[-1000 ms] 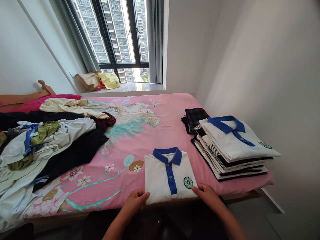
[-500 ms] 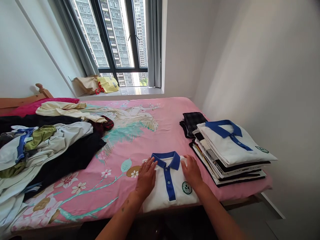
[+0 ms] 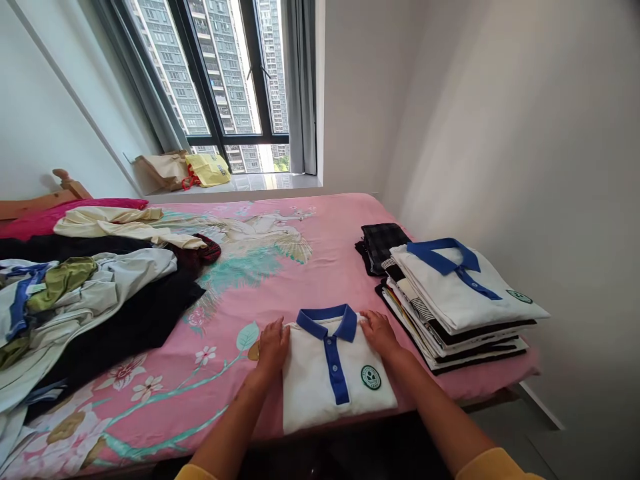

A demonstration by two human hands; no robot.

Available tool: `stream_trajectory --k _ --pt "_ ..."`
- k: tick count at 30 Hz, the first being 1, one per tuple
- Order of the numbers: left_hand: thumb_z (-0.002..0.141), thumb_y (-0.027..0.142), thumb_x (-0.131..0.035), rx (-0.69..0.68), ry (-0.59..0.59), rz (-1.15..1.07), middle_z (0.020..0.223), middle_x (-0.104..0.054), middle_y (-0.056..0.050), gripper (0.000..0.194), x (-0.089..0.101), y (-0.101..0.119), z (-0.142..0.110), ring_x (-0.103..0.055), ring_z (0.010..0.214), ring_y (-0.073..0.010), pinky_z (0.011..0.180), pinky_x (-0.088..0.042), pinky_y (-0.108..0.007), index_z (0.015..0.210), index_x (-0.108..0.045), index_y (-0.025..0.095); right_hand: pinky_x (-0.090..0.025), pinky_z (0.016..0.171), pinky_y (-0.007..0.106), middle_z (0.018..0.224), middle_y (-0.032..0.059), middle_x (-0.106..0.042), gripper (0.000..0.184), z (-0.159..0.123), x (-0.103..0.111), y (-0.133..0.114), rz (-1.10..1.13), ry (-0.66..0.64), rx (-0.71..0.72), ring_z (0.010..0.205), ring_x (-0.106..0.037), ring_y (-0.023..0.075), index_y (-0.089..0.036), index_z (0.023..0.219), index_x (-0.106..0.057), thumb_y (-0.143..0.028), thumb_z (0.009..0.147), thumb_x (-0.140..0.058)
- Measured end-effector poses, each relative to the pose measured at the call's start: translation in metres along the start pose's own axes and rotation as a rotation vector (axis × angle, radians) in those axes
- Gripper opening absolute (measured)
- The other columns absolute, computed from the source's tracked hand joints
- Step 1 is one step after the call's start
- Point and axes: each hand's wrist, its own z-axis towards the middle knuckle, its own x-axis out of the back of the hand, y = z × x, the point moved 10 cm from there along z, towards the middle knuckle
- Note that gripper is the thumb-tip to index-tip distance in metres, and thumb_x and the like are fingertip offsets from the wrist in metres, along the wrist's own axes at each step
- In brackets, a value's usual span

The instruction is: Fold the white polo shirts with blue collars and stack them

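Note:
A folded white polo shirt (image 3: 320, 387) with a blue collar and a green badge lies at the near edge of the pink bed (image 3: 325, 267). My left hand (image 3: 273, 347) rests at its upper left corner, fingers curled onto the edge. On the upper right corner lies my right hand (image 3: 380, 333), fingers laid over the shoulder beside the collar. Both hands press the shirt's top corners; whether they grip the cloth I cannot tell.
A stack of folded clothes (image 3: 455, 307), topped by another white polo, stands at the bed's right edge by the wall. A heap of unfolded garments (image 3: 85, 293) covers the left side. Bags (image 3: 185, 170) sit on the window sill.
My hands went from the shirt's near bottom edge up over its front, then apart to the two top corners. The camera view shifted slightly right.

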Motion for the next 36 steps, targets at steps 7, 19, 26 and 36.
stream_trajectory --k 7,19,26,36 --pt "0.078 0.036 -0.050 0.002 -0.062 -0.118 0.071 -0.065 -0.001 0.022 0.017 0.002 0.007 -0.059 0.068 -0.0166 0.066 -0.046 -0.027 0.077 -0.066 0.020 -0.043 0.067 0.027 0.077 0.0010 -0.065 0.020 0.006 0.010 0.001 0.070 -0.029 -0.026 0.073 -0.059 0.0168 -0.021 0.077 -0.059 -0.038 0.079 -0.048" --pt "0.082 0.020 -0.040 -0.175 0.116 -0.073 0.122 -0.059 -0.012 0.036 0.016 0.037 -0.007 -0.048 0.119 -0.0229 0.105 -0.032 -0.041 0.111 -0.060 0.015 -0.026 0.107 0.042 0.127 0.0134 -0.052 0.040 -0.011 0.023 -0.050 -0.054 0.209 0.113 0.123 -0.042 0.0237 -0.013 0.120 -0.052 -0.028 0.086 -0.036" --pt "0.086 0.044 -0.043 -0.445 -0.133 0.393 0.151 -0.026 -0.010 0.063 -0.056 0.073 -0.060 -0.019 0.140 -0.0284 0.112 -0.003 -0.058 0.143 -0.031 0.018 0.002 0.112 0.052 0.152 0.0096 -0.017 0.066 -0.039 -0.065 -0.075 -0.375 -0.183 0.121 0.141 -0.008 0.0241 -0.012 0.145 -0.021 -0.047 0.090 -0.032" --pt "0.081 0.057 -0.047 -0.513 -0.227 0.406 0.154 -0.017 -0.009 0.073 -0.046 0.062 -0.110 -0.014 0.141 -0.0299 0.109 0.003 -0.059 0.145 -0.024 0.028 -0.001 0.110 0.057 0.154 0.0069 -0.011 0.072 -0.093 -0.038 -0.059 -0.393 -0.133 0.143 0.141 -0.002 0.0259 -0.022 0.146 -0.019 -0.058 0.087 -0.035"
